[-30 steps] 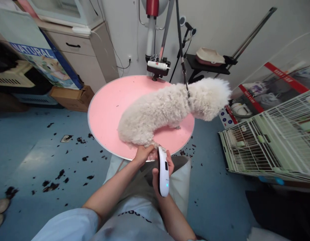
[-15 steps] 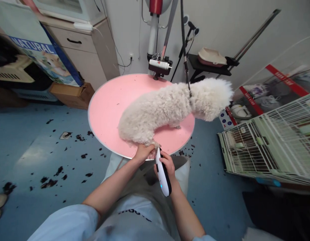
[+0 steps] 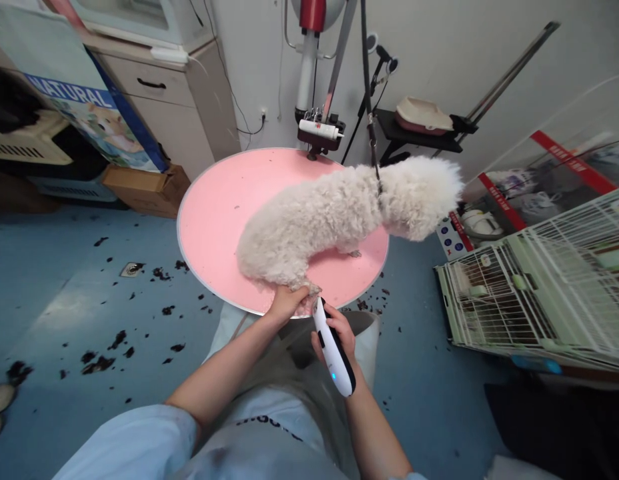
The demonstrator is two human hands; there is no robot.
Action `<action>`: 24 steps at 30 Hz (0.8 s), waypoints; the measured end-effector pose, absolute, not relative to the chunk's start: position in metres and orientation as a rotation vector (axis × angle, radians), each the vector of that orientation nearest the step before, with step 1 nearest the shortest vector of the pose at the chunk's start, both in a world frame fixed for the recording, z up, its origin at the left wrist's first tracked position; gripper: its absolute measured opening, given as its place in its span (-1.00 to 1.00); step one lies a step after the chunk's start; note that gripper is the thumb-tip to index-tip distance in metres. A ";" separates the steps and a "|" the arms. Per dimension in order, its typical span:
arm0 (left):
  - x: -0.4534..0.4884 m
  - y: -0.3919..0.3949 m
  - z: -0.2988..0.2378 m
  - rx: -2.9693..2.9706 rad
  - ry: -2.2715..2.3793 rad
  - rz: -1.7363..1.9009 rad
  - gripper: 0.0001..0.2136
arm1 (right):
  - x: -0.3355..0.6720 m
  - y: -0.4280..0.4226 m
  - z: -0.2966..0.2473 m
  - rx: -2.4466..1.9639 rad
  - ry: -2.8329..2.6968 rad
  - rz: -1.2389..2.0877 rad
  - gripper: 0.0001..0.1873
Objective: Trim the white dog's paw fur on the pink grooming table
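Observation:
A curly white dog [image 3: 314, 217] is on a round pink grooming table [image 3: 209, 220], its head turned to the right, away from me. A dark lead [image 3: 372, 133] runs from above down to its neck. At the table's near edge my left hand [image 3: 288, 302] is closed around the dog's hind paw [image 3: 312, 288], thumb on top. My right hand [image 3: 342, 333] grips a white and black hair clipper [image 3: 333, 350] with a lit blue light. The clipper's head is just below the paw; whether they touch I cannot tell.
Behind the table stands a post with a tool holder [image 3: 319, 137] carrying a white tube. Wire cages [image 3: 494, 293] are at the right. A cabinet [image 3: 154, 93] and a cardboard box [image 3: 147, 190] stand at the left. Dark hair clumps [image 3: 97, 365] lie on the blue floor.
The clipper has tilted, its rear end swinging to the right and its head dropping slightly from the paw. My left hand and the dog have hardly moved.

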State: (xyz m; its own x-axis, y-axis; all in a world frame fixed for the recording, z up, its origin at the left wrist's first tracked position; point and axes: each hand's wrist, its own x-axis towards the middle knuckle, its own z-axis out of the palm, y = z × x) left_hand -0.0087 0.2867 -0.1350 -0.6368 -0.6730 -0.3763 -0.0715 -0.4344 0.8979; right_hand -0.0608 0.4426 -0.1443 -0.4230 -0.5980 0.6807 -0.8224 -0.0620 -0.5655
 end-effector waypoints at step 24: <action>-0.012 0.288 -0.134 0.940 -1.321 -2.107 -0.84 | -0.060 0.437 -0.133 1.394 -2.092 1.990 -0.57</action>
